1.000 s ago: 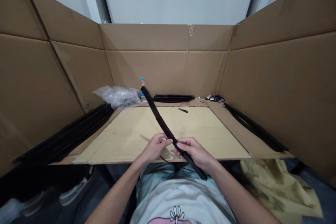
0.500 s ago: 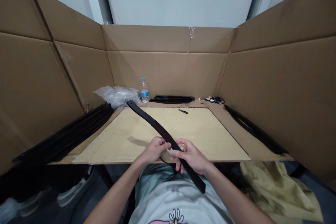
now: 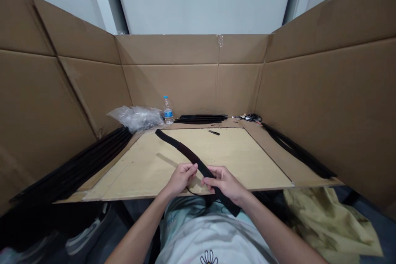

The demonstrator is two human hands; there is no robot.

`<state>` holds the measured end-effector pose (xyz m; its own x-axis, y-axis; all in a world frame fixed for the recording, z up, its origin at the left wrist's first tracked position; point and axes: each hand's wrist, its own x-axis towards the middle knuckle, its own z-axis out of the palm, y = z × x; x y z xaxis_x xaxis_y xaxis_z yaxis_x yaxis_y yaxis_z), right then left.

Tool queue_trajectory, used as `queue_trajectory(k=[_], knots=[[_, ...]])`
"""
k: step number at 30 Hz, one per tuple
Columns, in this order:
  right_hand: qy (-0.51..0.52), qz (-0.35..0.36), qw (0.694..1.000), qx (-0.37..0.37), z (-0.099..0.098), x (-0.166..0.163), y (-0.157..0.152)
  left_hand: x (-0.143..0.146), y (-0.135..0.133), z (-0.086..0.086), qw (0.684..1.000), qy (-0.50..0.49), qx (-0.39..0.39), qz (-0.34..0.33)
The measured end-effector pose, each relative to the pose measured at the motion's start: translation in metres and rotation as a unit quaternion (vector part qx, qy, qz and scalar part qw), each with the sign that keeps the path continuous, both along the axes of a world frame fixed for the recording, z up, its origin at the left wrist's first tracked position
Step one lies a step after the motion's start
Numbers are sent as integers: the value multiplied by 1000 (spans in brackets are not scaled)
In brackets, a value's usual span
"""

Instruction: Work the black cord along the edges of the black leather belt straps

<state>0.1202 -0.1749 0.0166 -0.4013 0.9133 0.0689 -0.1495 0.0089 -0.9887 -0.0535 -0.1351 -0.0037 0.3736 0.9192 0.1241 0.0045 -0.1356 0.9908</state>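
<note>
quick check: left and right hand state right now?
left hand: closed, fingertips pinching the black strip.
right hand: closed, gripping the same black strip nearer its near end.

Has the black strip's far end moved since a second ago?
Yes. The black strip tipped down: its far end, earlier level with the water bottle, is now low by the board.
</note>
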Motion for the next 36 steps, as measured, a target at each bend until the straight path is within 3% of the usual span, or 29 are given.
queue_trajectory(k=[7,10,13,16,25,27,32,36], knots=[[17,-38,998,-54,-11,-3,2,0,-1,0,999,3,13,-36],[10,19,999,-40,-15,1,3,-2,-2,0,998,7,22,-51],[-6,108,992,-72,-14,8,6,-3,-4,0,998,8,29,-61],[-33,149,983,-101,-10,14,8,-4,-5,0,998,7,31,-60],[-134,11,991,-25,2,16,2,0,-5,-2,1000,-11,24,-7],[-137,18,990,-17,4,19,-1,0,-6,-3,1000,-18,24,3],[-110,132,985,0,9,28,-2,0,-5,-4,998,-44,29,36],[-77,38,996,15,8,24,2,-1,-1,-6,995,-62,28,70]])
